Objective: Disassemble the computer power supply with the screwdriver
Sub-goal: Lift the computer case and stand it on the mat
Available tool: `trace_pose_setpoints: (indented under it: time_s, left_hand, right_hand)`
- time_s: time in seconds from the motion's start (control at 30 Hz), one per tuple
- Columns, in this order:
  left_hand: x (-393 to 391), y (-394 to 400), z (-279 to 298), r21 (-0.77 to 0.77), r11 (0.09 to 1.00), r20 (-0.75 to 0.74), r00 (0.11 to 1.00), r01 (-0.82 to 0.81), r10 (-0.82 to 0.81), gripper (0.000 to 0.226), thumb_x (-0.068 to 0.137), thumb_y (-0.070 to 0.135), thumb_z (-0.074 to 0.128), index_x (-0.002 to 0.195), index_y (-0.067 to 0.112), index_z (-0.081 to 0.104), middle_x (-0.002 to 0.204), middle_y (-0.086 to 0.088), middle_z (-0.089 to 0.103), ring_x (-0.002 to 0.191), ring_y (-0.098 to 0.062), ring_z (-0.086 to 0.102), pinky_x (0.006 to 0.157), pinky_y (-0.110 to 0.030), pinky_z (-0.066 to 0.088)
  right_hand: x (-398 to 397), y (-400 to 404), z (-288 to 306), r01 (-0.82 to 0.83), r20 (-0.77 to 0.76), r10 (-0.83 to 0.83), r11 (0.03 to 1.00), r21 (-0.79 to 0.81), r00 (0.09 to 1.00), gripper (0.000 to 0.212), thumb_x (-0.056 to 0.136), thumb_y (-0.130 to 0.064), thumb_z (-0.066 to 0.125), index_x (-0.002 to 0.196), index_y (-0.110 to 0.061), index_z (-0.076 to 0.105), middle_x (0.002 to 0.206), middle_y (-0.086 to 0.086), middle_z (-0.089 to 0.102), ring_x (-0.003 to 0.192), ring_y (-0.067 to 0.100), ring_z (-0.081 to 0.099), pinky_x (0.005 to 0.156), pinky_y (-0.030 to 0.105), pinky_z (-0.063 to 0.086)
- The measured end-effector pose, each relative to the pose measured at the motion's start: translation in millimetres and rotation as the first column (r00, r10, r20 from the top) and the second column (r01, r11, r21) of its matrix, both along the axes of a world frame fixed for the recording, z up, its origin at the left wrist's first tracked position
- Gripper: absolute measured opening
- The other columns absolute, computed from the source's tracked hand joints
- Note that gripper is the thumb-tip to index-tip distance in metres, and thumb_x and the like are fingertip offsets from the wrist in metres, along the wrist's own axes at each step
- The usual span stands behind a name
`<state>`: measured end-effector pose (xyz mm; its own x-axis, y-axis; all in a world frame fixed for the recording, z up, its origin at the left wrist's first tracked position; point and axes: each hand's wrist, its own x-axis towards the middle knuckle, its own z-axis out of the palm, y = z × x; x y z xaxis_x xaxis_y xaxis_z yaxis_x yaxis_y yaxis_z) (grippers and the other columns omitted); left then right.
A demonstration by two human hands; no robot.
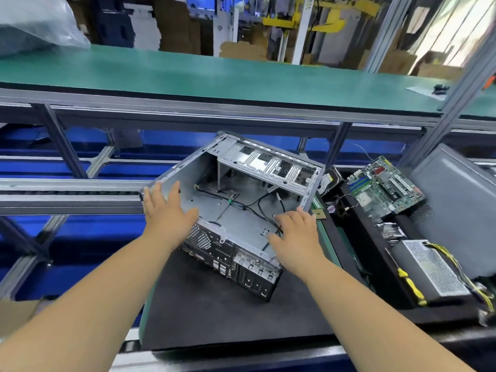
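Both hands are reaching over the open computer case (241, 210) on the desk (214, 318) — left hand (167, 213) and right hand (296, 234), fingers spread, gripping nothing — while the screwdriver (409, 284) is lying far right beside the power supply (432, 267).

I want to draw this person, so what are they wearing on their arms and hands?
Nothing. The left hand and right hand are bare: no gloves, rings, watch or wrist strap visible. Both forearms are bare as well, with no sleeves showing in the head view. Draw two plain arms ending in five-fingered hands.
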<state>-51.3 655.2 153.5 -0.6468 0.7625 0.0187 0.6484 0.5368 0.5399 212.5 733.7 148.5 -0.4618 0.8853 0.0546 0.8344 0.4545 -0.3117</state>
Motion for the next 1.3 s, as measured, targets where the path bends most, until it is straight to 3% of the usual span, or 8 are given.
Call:
trace_pose_setpoints:
  time_s: [0.23, 0.37, 0.6, 0.77, 0.9, 1.1, 1.23, 1.3]
  left_hand:
    - [71, 6, 4, 0.027, 0.997, 0.034, 0.997, -0.07, 0.069, 0.085, 0.088, 0.043, 0.062, 0.155, 0.029, 0.012, 0.162, -0.006, -0.018, 0.148, -0.026, -0.022, 0.12, -0.049, 0.002]
    - [113, 14, 10, -0.014, 0.984, 0.049, 0.983, -0.179, 0.179, 0.084, 0.085, 0.043, 0.061, 0.154, 0.03, 0.014, 0.161, -0.005, -0.018, 0.148, -0.029, -0.019, 0.122, -0.05, 0.004]
    - [158, 17, 13, -0.06, 0.911, 0.215, 0.885, -0.409, 0.412, 0.097, 0.085, 0.035, 0.065, 0.155, 0.029, -0.002, 0.161, -0.009, -0.021, 0.149, -0.031, -0.014, 0.12, -0.048, 0.007]
    - [163, 11, 9, -0.015, 0.919, 0.192, 0.901, -0.393, 0.388, 0.086, 0.092, 0.02, 0.054, 0.157, 0.026, -0.002, 0.162, -0.002, -0.024, 0.149, -0.032, 0.015, 0.101, -0.035, 0.038]
    - [160, 3, 7, 0.005, 0.944, 0.161, 0.932, -0.329, 0.324, 0.077, 0.09, 0.023, 0.054, 0.156, 0.025, 0.013, 0.163, -0.003, -0.017, 0.125, -0.037, 0.051, 0.089, -0.039, 0.05]
    - [149, -2, 8, 0.027, 0.963, 0.16, 0.952, -0.269, 0.262, 0.073, 0.088, 0.021, 0.055, 0.153, 0.026, 0.023, 0.164, -0.001, -0.01, 0.104, -0.028, 0.06, 0.066, -0.03, 0.045]
    - [135, -8, 6, 0.04, 0.977, 0.18, 0.964, -0.208, 0.197, 0.073, 0.086, 0.018, 0.057, 0.151, 0.031, 0.026, 0.165, -0.001, -0.01, 0.078, -0.015, 0.063, 0.054, -0.023, 0.039]
    - [123, -13, 5, 0.04, 0.987, 0.192, 0.97, -0.157, 0.147, 0.076, 0.085, 0.017, 0.059, 0.151, 0.035, 0.026, 0.165, 0.0, -0.01, 0.083, -0.013, 0.064, 0.056, -0.021, 0.04]
  right_hand:
    - [15, 31, 12, -0.092, -0.06, 0.099, 0.99, 0.107, 0.993, 0.053, 0.096, -0.052, 0.047, 0.142, -0.026, 0.042, 0.138, -0.003, 0.043, 0.124, 0.025, 0.031, 0.109, 0.038, 0.024]
    - [32, 65, 20, -0.163, -0.153, 0.177, 0.982, 0.1, 0.972, 0.048, 0.097, -0.042, 0.052, 0.139, -0.019, 0.046, 0.136, 0.002, 0.045, 0.123, 0.025, 0.033, 0.106, 0.038, 0.028]
    - [59, 136, 26, -0.299, 0.01, 0.299, 0.951, 0.084, 0.954, 0.047, 0.101, -0.041, 0.046, 0.136, -0.01, 0.049, 0.137, 0.009, 0.05, 0.131, 0.027, 0.039, 0.111, 0.037, 0.026]
    - [62, 153, 24, -0.359, 0.037, 0.357, 0.932, 0.056, 0.933, 0.051, 0.101, -0.044, 0.043, 0.138, -0.009, 0.048, 0.137, 0.01, 0.048, 0.135, 0.029, 0.037, 0.114, 0.044, 0.027]
    - [66, 154, 16, -0.405, 0.057, 0.401, 0.907, 0.119, 0.914, 0.056, 0.103, -0.045, 0.038, 0.143, -0.007, 0.045, 0.141, 0.009, 0.046, 0.137, 0.028, 0.033, 0.116, 0.041, 0.024]
    - [74, 149, 13, -0.425, 0.159, 0.401, 0.889, 0.168, 0.902, 0.061, 0.102, -0.052, 0.031, 0.144, -0.01, 0.043, 0.141, 0.006, 0.047, 0.136, 0.025, 0.032, 0.118, 0.036, 0.018]
    - [81, 138, 16, -0.415, 0.209, 0.374, 0.885, 0.21, 0.903, 0.062, 0.1, -0.056, 0.027, 0.135, -0.012, 0.052, 0.129, 0.004, 0.055, 0.122, 0.025, 0.042, 0.11, 0.034, 0.027]
    - [83, 129, 18, -0.4, 0.235, 0.346, 0.881, 0.252, 0.908, 0.059, 0.098, -0.057, 0.025, 0.12, -0.014, 0.06, 0.115, 0.002, 0.06, 0.11, 0.024, 0.047, 0.101, 0.034, 0.035]
